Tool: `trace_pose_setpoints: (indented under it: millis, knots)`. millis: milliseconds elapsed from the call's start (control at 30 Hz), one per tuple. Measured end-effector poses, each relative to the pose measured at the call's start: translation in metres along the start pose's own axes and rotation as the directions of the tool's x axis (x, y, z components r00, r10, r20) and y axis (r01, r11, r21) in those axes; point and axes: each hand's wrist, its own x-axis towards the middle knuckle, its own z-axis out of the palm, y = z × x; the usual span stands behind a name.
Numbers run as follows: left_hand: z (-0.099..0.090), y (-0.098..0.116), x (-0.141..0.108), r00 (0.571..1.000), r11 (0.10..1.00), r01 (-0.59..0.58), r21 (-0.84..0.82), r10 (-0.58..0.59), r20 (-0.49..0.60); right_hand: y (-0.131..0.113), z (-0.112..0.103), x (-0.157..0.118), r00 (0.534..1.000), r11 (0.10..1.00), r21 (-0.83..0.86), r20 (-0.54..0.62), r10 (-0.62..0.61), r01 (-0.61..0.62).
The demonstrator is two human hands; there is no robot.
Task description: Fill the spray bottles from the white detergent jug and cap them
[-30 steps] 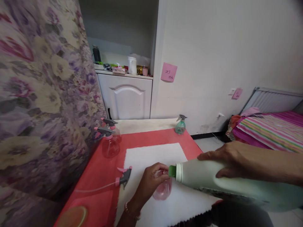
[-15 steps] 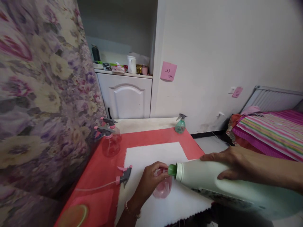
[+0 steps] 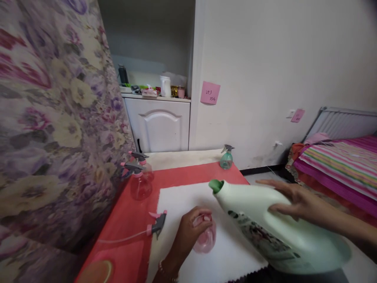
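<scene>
My left hand [image 3: 191, 230] grips the neck of a clear pink bottle [image 3: 205, 239] that stands on a white cloth [image 3: 185, 192]. My right hand [image 3: 291, 198] holds a large pale green jug [image 3: 265, 220], tilted with its green spout [image 3: 216, 186] pointing left, above and apart from the bottle's mouth. A grey and pink spray head [image 3: 158, 224] with a long clear tube lies left of the cloth.
Two pink spray bottles [image 3: 141, 186] stand at the left of the red table cover [image 3: 176, 175], and a green one [image 3: 226, 159] at the back right. An orange round object [image 3: 96, 272] sits front left. A floral curtain [image 3: 67, 137] hangs at the left.
The jug's spout has risen away from the pink bottle's mouth, and its printed label shows more. My left hand still holds the bottle. The view has shifted slightly.
</scene>
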Motion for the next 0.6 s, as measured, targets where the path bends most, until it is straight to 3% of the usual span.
trace_pose_setpoints:
  millis: [133, 233, 300, 433, 600]
  knots:
    - [-0.001, -0.004, -0.001, 1.0, 1.0, 0.0, 0.003, 0.0, -0.013, 0.009, 0.021, 0.026, 0.989, 0.919, 0.389, -0.103, 0.106, -0.058]
    - [-0.003, -0.007, -0.002, 1.0, 1.0, -0.02, 0.008, 0.02, -0.021, 0.011, 0.056, 0.054, 0.96, 0.785, 0.618, -0.24, 0.143, 0.037]
    - [-0.004, -0.01, -0.003, 0.999, 0.999, -0.039, 0.017, 0.039, -0.02, 0.011, 0.085, 0.075, 0.951, 0.649, 0.749, -0.282, 0.127, 0.135]
    - [-0.008, -0.014, -0.004, 0.999, 0.999, -0.025, 0.04, 0.026, -0.031, 0.008, 0.142, 0.112, 0.925, 0.482, 0.836, -0.36, 0.118, 0.264]
    - [-0.013, -0.022, -0.003, 1.0, 0.999, 0.0, 0.043, 0.001, -0.018, 0.006, 0.195, 0.133, 0.886, 0.444, 0.835, -0.433, 0.164, 0.326]
